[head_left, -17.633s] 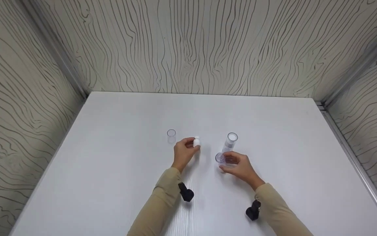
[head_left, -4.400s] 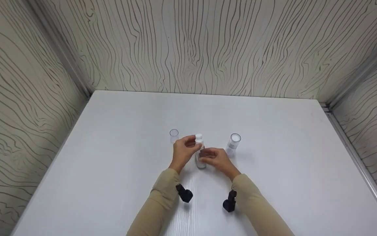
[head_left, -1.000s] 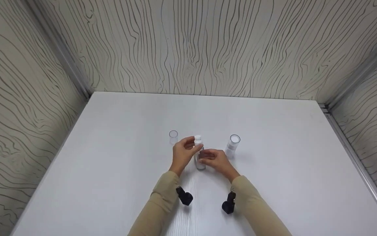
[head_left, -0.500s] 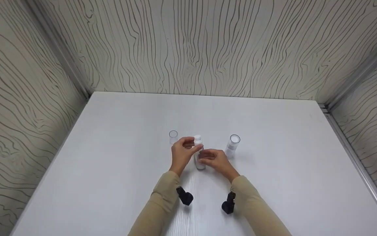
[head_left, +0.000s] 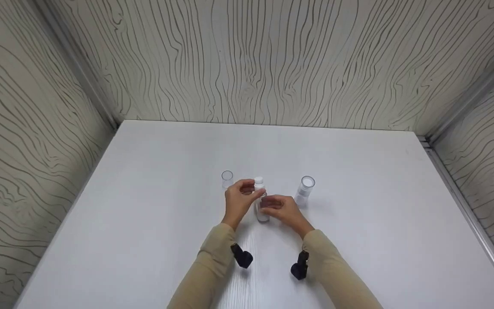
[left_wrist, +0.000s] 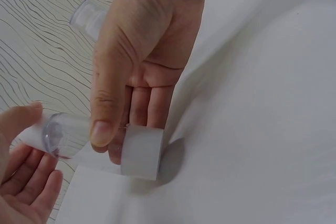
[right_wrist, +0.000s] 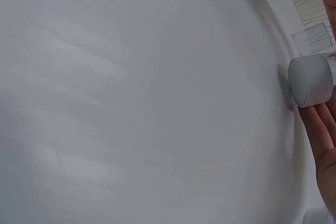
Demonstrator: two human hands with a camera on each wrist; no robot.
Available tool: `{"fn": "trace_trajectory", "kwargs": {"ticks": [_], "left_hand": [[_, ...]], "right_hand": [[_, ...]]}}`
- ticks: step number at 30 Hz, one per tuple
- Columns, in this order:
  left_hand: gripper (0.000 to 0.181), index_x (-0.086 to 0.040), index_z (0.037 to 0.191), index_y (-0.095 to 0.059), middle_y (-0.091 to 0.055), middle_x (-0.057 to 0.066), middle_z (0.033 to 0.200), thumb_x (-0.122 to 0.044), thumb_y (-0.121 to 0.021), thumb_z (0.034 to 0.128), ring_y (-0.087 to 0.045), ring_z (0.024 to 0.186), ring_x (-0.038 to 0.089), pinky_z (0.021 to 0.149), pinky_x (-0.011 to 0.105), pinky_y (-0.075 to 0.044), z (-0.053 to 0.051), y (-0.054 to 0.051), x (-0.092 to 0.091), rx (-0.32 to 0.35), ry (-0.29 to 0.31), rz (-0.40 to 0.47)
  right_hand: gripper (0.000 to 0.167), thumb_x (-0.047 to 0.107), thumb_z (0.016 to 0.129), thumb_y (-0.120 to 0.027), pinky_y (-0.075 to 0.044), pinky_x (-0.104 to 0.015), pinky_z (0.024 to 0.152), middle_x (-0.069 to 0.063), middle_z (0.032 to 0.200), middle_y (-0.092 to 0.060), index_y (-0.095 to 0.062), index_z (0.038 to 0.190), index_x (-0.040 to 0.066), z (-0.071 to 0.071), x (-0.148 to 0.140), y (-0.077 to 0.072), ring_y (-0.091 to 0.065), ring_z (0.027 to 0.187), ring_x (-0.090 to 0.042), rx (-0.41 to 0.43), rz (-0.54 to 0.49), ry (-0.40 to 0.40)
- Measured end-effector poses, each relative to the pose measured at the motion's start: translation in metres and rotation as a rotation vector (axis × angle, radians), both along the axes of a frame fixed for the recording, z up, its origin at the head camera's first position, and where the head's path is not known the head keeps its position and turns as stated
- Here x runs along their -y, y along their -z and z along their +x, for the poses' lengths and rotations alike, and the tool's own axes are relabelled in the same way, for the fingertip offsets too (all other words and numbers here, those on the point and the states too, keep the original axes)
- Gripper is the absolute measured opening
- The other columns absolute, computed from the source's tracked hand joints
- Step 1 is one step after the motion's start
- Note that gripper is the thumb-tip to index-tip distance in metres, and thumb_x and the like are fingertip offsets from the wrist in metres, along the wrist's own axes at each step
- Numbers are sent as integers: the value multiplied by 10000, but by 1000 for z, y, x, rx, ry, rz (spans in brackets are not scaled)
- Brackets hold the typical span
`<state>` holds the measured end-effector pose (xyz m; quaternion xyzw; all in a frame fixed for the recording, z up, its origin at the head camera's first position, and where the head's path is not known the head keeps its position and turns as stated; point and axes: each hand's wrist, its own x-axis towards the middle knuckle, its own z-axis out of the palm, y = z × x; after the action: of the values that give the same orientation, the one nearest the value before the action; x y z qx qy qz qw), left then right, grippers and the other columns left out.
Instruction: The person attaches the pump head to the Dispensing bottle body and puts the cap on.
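A small bottle (head_left: 262, 216) with a clear body, white base and white pump top (head_left: 259, 180) is held between both hands, just above the table. My left hand (head_left: 238, 201) pinches the white top between thumb and fingers. My right hand (head_left: 287, 211) grips the clear body lower down. In the left wrist view the white base (left_wrist: 143, 152) juts past the right hand's fingers, and the white top (left_wrist: 33, 136) meets the clear rim. The right wrist view shows the base (right_wrist: 311, 80) from below, at the right edge.
A clear cap (head_left: 227, 178) stands just left of the left hand. Behind the right hand stands a second clear-and-white bottle (head_left: 306, 189). The white table (head_left: 165, 171) is bounded by wood-patterned panels (head_left: 247, 64).
At first the left hand held the white top apart from the clear bottle in the right hand. Top and bottle are now together. Over the last second the hands have barely moved.
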<state>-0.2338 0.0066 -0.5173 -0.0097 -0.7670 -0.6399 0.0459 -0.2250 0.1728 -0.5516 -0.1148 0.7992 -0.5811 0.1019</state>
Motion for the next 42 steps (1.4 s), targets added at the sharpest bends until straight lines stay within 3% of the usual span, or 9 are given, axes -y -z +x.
{"fn": "trace_trajectory", "kwargs": {"ticks": [20,33,42], "left_hand": [[388,84,1197,-605,-681,257,1155,-38,-661,833,-687,1073,336,920,317,-584,-1,-1,-1,-1,94,18],[421,92,1231,-581,-648,267,1220,-57,-650,843,-659,1131,351,963,331,-565,-1,0,0,13,117,42],[431,44,1181,-629,-690,224,1155,-141,-758,814,-686,1080,314,928,327,-581,-1,1,0,21,60,19]], "right_hand": [[434,62,859,-698,-580,-247,900,-360,1207,-607,-565,1196,-178,0,0,1,-637,1094,-461,-2,-30,3],[431,70,882,-671,-579,-257,909,-343,1226,-606,-552,1224,-165,1,0,-1,-641,1107,-436,15,-16,-7],[439,80,875,-683,-580,-301,921,-335,1218,-615,-558,1223,-157,1,0,-2,-648,1096,-431,5,12,3]]}}
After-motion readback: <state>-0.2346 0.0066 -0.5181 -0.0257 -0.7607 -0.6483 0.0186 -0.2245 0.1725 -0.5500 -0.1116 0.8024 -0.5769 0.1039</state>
